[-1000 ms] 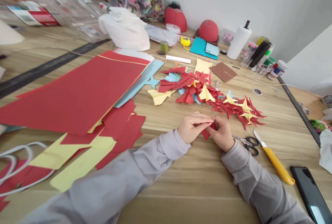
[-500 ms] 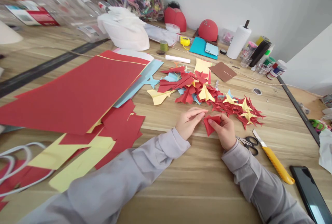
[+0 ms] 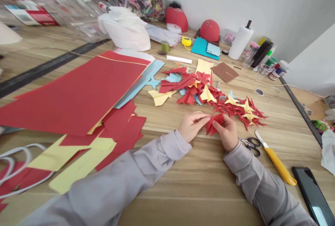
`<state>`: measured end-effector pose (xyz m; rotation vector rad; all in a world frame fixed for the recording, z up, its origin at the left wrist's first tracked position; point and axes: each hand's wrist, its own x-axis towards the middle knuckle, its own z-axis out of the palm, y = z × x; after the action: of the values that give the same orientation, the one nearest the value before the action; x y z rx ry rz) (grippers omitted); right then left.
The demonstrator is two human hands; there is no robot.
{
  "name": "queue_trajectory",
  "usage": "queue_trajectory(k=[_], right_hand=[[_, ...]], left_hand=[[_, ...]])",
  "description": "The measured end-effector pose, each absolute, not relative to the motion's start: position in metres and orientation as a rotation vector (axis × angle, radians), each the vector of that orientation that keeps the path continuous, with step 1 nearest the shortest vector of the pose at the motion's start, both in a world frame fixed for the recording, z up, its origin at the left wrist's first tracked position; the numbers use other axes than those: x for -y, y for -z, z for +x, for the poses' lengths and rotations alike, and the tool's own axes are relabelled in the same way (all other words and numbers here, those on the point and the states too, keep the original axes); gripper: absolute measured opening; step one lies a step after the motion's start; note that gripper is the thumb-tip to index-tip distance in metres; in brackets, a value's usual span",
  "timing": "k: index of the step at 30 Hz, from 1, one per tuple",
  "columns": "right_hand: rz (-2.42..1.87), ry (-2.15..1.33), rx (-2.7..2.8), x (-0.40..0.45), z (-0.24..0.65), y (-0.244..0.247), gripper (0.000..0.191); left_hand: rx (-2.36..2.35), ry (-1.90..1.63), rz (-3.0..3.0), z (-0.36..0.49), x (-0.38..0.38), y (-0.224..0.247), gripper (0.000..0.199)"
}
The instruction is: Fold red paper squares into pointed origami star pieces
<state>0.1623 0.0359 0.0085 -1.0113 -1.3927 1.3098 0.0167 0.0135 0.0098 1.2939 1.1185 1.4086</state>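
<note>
A small piece of folded red paper is held just above the wooden table, between my two hands. My right hand pinches it, the thumb pressed on its near face. From the other side my left hand grips its left edge between thumb and fingertips. Several folds stand out as points along the paper's lower side. Just beyond my hands lies a pile of folded red paper pieces, mixed with yellow and blue ones, among them a yellow folded star.
Large red sheets and yellow strips cover the left side. By my right forearm lie scissors, a yellow utility knife and a phone. A paper towel roll and bottles stand at the back right.
My left fingers have moved slightly right and now grip the red paper, from which they were apart before. The paper has spread into more points. My right hand has hardly moved.
</note>
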Motion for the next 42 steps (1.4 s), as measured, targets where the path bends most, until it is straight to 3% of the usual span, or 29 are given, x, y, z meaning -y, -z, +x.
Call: queue_trajectory(k=[26, 42], right_hand=[[-1.001, -1.278, 1.427, -0.0333, 0.1626, -0.0101, 0.015], [-1.056, -1.248, 1.571, -0.0318, 0.162, -0.0095, 0.017]], left_hand=[[-1.107, -1.459, 1.257, 0.0187, -0.013, -0.0027, 0.013], [-1.103, -1.592, 1.62, 0.0166, -0.0101, -0.0053, 0.008]])
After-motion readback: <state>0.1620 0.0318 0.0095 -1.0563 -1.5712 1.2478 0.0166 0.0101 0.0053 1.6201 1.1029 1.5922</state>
